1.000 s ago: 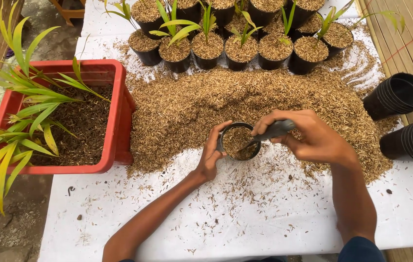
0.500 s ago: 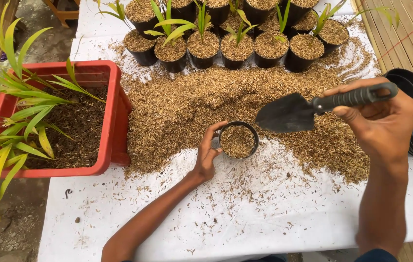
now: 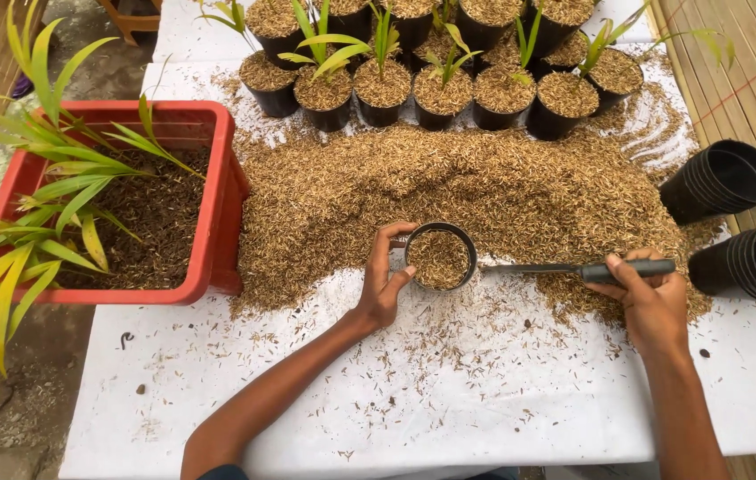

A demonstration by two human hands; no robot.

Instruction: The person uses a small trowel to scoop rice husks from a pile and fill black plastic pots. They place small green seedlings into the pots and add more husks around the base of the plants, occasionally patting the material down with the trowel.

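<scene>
1. Worktop (image 3: 449, 391), white-covered; I see a husk heap (image 3: 467, 196) spread across it.
2. Red crate (image 3: 218, 204), left, holding leafy plants.
3. Filled pots with seedlings (image 3: 382, 89), far edge; empty black pot stacks (image 3: 724, 182), right.
4. Small black pot (image 3: 438, 256), husk-filled, at the heap's near edge; my left hand (image 3: 382, 280) cups its side.
5. Trowel (image 3: 573, 268), lying flat beside the pot; my right hand (image 3: 649, 298) closed round its handle.

left hand (image 3: 381, 286): cupping small black husk-filled pot (image 3: 438, 257)
right hand (image 3: 651, 298): gripping black-handled trowel (image 3: 573, 268), flat on husk pile (image 3: 484, 200)
</scene>
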